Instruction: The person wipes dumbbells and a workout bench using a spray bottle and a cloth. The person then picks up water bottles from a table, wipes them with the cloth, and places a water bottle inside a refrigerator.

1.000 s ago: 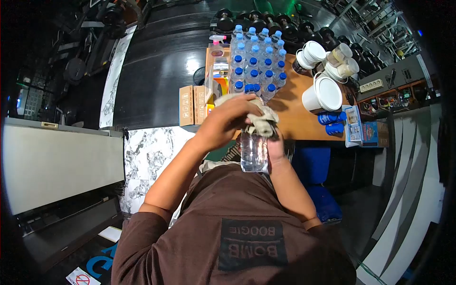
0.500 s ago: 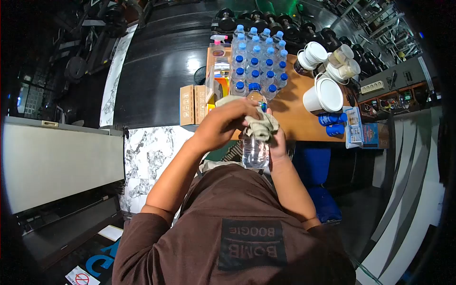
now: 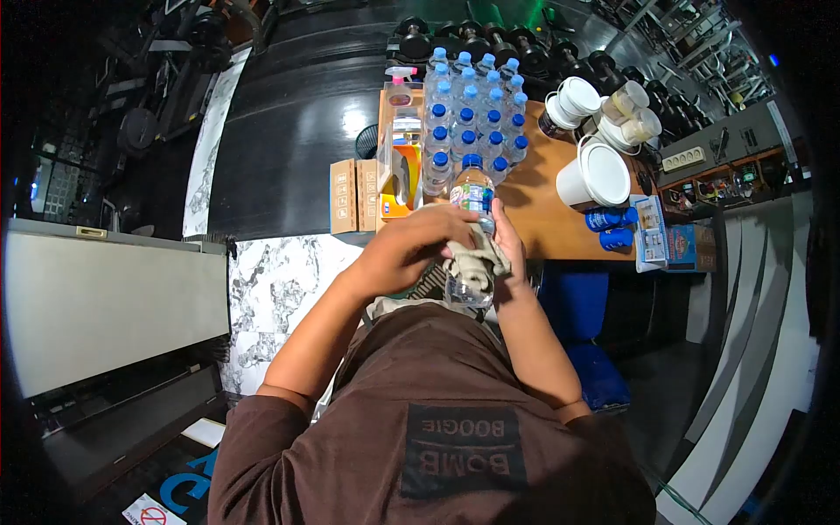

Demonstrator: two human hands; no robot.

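A clear water bottle (image 3: 472, 194) with a blue cap and a coloured label is held in front of my chest, its cap pointing towards the table. My right hand (image 3: 511, 245) is wrapped round the bottle's right side. On the bottle's lower half lies a beige cloth (image 3: 475, 267), which my left hand (image 3: 418, 243) grips and presses against it from the left. Part of the bottle is hidden under cloth and fingers. Just beyond stand several rows of capped water bottles (image 3: 468, 118) on the wooden table (image 3: 542, 229).
White buckets (image 3: 593, 174) and blue cans (image 3: 616, 238) stand on the table's right side. At its left are a spray bottle (image 3: 400, 85), an orange box (image 3: 400, 179) and cardboard boxes (image 3: 353, 194). A blue chair (image 3: 573, 304) is below the table's right part.
My left hand and the cloth have slid down the bottle towards its base. The label and cap now show, and my right thumb has come into view beside the label.
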